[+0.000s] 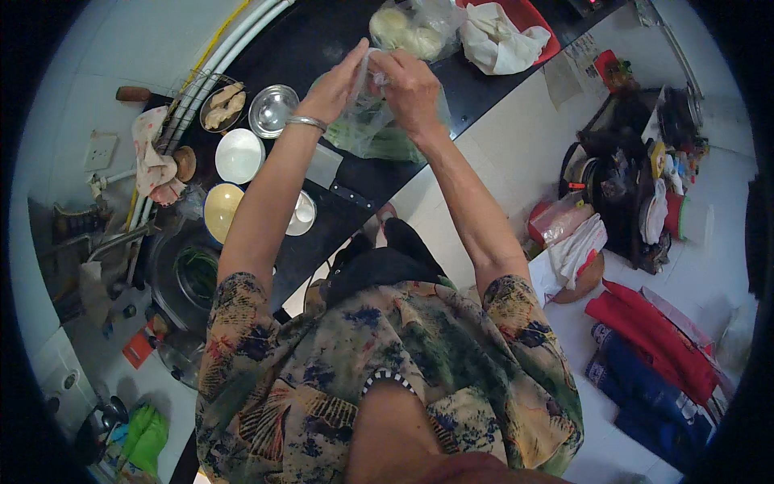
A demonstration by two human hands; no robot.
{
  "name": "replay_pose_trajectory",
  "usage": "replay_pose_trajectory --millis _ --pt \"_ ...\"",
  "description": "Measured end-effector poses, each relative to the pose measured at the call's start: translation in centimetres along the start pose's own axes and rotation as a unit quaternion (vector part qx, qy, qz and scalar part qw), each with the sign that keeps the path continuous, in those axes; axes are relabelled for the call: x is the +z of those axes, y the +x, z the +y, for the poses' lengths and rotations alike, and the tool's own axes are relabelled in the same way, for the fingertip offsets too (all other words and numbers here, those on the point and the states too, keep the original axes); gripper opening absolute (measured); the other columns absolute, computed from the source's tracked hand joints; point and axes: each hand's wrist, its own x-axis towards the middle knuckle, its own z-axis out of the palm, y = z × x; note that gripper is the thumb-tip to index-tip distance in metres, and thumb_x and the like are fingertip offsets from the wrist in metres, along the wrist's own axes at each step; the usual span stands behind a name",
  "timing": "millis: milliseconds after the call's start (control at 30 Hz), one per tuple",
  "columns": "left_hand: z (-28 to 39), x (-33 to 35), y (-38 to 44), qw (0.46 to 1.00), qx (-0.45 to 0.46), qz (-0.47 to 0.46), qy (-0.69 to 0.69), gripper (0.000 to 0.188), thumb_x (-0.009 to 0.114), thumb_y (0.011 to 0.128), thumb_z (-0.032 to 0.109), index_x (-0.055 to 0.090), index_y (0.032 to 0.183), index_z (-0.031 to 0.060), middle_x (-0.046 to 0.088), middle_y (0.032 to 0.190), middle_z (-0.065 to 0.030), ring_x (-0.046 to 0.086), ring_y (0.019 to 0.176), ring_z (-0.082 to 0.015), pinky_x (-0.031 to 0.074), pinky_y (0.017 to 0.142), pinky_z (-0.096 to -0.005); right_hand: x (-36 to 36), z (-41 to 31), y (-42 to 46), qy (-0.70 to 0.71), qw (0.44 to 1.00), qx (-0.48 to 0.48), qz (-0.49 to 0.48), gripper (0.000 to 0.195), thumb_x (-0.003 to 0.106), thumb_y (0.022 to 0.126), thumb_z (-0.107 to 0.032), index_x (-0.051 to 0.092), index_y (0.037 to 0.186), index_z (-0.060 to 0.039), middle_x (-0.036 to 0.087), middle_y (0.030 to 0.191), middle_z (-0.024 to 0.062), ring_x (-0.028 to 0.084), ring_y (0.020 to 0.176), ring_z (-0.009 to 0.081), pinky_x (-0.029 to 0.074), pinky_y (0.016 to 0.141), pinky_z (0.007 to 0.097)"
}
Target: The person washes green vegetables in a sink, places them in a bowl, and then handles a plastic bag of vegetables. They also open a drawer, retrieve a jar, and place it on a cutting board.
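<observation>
In front of me a clear plastic bag with long green vegetables inside rests on the black countertop. My right hand pinches the gathered top of this bag between bent fingers. From the other side, my left hand, a metal bangle at its wrist, holds the bag's upper edge with its fingers stretched out straight. A cleaver's broad blade lies just below the bag, partly under my left forearm. Its dark riveted handle points towards the counter's front edge.
Left of my arm stand a metal bowl, a white bowl, a yellow bowl and a wire basket of ginger. The sink is nearer me. Beyond my hands lie bagged pale round items and a red basket with a white cloth.
</observation>
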Motion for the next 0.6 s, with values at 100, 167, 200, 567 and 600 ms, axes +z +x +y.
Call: replay_pose_trajectory --millis 100,167,200,567,600 --pt "0.0 1.7 0.0 0.991 0.071 0.092 -0.072 0.029 0.053 0.094 0.033 0.060 0.100 0.0048 0.062 0.090 -0.0055 0.057 0.080 -0.0126 0.045 0.075 -0.0267 0.3 0.2 -0.2 0.068 0.993 -0.052 0.082 0.027 0.067 0.070 -0.006 0.063 0.095 -0.0130 0.063 0.099 0.0050 0.060 0.090 0.0275 0.048 0.074 0.0357" --pt "0.0 2.0 0.0 0.988 0.111 0.073 -0.073 0.025 0.055 0.094 0.026 0.057 0.102 0.0021 0.063 0.102 -0.0087 0.060 0.095 -0.0169 0.046 0.087 -0.0286 0.4 0.4 -0.8 0.096 0.992 -0.044 0.074 0.023 0.064 0.075 -0.008 0.064 0.098 -0.0118 0.063 0.103 0.0070 0.060 0.094 0.0289 0.047 0.079 0.0366" --pt "-0.2 1.8 0.1 0.986 0.104 0.101 -0.078 0.025 0.055 0.093 0.025 0.056 0.103 0.0017 0.063 0.104 -0.0107 0.060 0.096 -0.0183 0.046 0.088 -0.0289 0.4 0.5 -1.4 0.109 0.991 -0.040 0.070 0.022 0.063 0.077 -0.009 0.064 0.099 -0.0113 0.064 0.106 0.0080 0.060 0.095 0.0296 0.046 0.081 0.0370" --pt "-2.7 -4.2 -1.6 0.967 0.086 0.239 -0.013 0.026 0.052 0.093 0.025 0.053 0.106 0.0028 0.064 0.101 -0.0147 0.063 0.091 -0.0217 0.048 0.068 -0.0275 -2.5 3.1 -8.5 0.502 0.770 0.384 0.090 0.039 0.046 0.097 -0.034 0.061 0.109 -0.0005 0.062 0.108 0.0088 0.055 0.107 0.0169 0.045 0.088 0.0309" --pt "-2.7 -4.1 -1.4 0.961 0.084 0.264 0.007 0.024 0.052 0.093 0.024 0.053 0.104 0.0029 0.065 0.098 -0.0142 0.063 0.086 -0.0203 0.047 0.065 -0.0269 -2.5 2.7 -7.1 0.579 0.703 0.397 0.113 0.037 0.047 0.096 -0.032 0.061 0.104 0.0008 0.064 0.089 0.0096 0.061 0.093 0.0172 0.049 0.075 0.0281"
